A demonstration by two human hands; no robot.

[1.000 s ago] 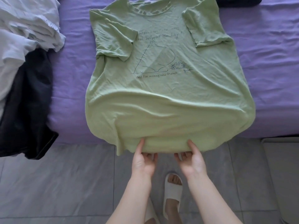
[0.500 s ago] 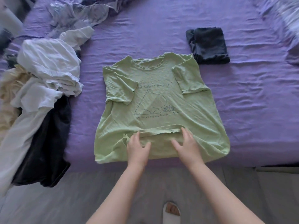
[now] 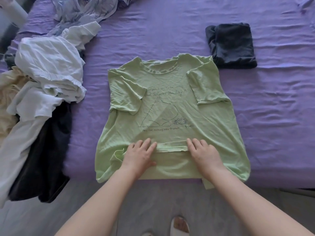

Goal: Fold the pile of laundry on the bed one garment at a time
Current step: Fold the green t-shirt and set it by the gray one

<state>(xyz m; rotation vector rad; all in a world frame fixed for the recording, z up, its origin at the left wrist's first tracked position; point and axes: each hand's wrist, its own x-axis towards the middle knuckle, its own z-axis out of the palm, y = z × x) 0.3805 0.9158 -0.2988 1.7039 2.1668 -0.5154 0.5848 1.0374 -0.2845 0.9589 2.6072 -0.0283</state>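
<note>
A light green T-shirt with a line drawing lies face up on the purple bed, both sleeves folded inward. Its bottom hem is turned up onto the lower front. My left hand lies flat on the turned-up part, fingers reaching the hem's left end. My right hand lies flat at the hem's right end. A pile of unfolded laundry, white, cream and black pieces, sits on the bed's left side.
A folded dark garment lies on the bed beyond the shirt's right shoulder. Pale patterned fabric is bunched at the far left. A black garment hangs over the bed's edge. Grey floor and my slippered foot show below.
Both hands lifted the shirt's bottom hem from the bed's edge and laid it up onto the shirt front. They now rest flat on the fold. The view has pulled back.
</note>
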